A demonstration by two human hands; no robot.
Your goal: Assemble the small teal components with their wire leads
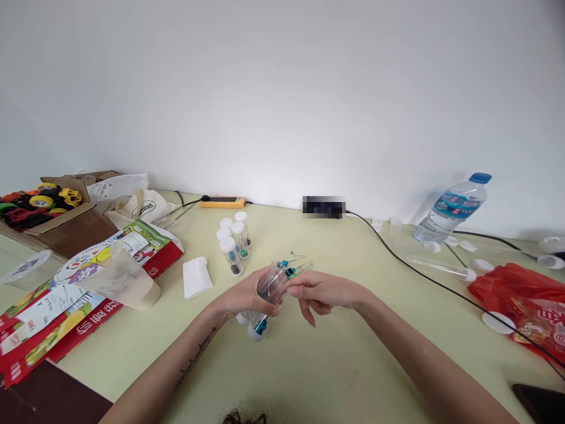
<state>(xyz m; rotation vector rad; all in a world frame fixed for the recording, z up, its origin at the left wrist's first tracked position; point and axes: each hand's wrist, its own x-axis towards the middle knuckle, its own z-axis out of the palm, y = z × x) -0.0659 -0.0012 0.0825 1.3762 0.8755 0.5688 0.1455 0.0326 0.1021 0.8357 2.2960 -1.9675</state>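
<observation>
My left hand is wrapped around several clear plastic tubes, tilted with their white caps toward me. Small blue pieces with thin wires show inside the tubes and stick out at the far end. My right hand is at that far end, thumb and index finger pinched against the tubes and the other fingers curled loosely below. What lies between its fingertips is hidden. Just beyond my left hand stand several more white-capped tubes with small blue and green pieces inside.
A folded white paper and a translucent cup are on the left, beside colourful packaging bags and a box of toy vehicles. A yellow power strip lies behind. On the right are a water bottle, loose tubes, a cable and a red bag.
</observation>
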